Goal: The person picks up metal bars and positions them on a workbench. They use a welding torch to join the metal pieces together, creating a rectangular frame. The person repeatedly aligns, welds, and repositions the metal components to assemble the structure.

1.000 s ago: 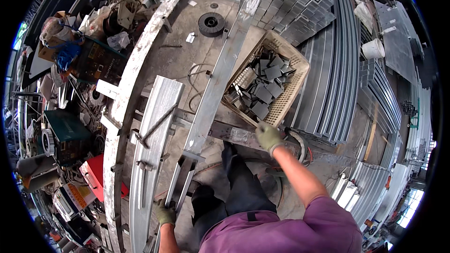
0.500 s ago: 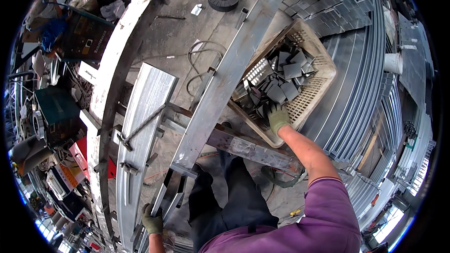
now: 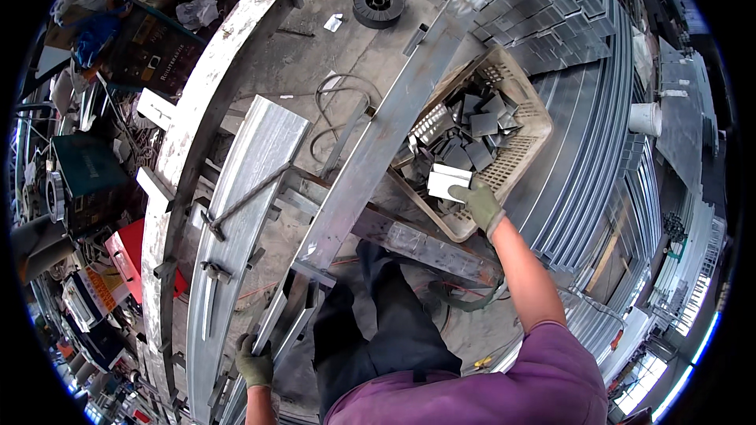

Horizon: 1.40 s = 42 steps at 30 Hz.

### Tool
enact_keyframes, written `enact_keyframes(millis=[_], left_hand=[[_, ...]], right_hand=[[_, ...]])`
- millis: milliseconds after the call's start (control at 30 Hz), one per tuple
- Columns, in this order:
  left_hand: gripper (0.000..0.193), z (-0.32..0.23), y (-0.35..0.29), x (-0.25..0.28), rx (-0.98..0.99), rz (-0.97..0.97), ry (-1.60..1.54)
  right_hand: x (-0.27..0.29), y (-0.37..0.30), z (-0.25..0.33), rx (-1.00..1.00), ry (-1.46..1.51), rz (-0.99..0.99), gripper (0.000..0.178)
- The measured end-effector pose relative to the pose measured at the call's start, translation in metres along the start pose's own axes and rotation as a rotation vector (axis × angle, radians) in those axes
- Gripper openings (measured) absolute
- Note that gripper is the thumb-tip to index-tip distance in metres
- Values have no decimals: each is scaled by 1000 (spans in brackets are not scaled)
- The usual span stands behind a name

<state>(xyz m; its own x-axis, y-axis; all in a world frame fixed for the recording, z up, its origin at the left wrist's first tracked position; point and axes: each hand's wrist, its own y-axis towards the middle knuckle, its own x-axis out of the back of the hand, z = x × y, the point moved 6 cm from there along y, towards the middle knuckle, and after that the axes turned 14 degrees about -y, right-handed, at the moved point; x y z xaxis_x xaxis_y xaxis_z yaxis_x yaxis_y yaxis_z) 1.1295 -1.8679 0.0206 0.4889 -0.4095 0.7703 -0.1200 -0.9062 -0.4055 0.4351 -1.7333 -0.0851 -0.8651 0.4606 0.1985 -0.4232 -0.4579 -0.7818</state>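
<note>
The olive-gloved right hand (image 3: 483,203) is pinching bright rectangular metal plates (image 3: 447,182) over a cream plastic basket (image 3: 532,140) at three o'clock, ideally firmly against slipping; the left hand (image 3: 254,361) is gripping a grey steel rail (image 3: 272,320) at seven.

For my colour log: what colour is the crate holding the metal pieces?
The crate is beige, seen best in the head view.

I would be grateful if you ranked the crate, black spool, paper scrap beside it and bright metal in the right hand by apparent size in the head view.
1. Crate, clearly largest
2. Black spool
3. Bright metal, partly covered by the right hand
4. Paper scrap
</note>
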Motion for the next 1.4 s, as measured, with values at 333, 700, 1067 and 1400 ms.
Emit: enact_keyframes(millis=[333,700,1067,1400], left_hand=[[54,-26,9,1,-24,29,95],[46,-37,11,7,-173,145,43],[60,-25,12,2,-55,244,-15],[61,-31,10,6,-63,238,22]], right_hand=[[-156,-148,88,371,-95,235,37],[-309,-183,113,620,-1129,15,38],[-346,-178,103,634,-1413,-83,37],[-349,-172,109,473,-1437,41,41]])
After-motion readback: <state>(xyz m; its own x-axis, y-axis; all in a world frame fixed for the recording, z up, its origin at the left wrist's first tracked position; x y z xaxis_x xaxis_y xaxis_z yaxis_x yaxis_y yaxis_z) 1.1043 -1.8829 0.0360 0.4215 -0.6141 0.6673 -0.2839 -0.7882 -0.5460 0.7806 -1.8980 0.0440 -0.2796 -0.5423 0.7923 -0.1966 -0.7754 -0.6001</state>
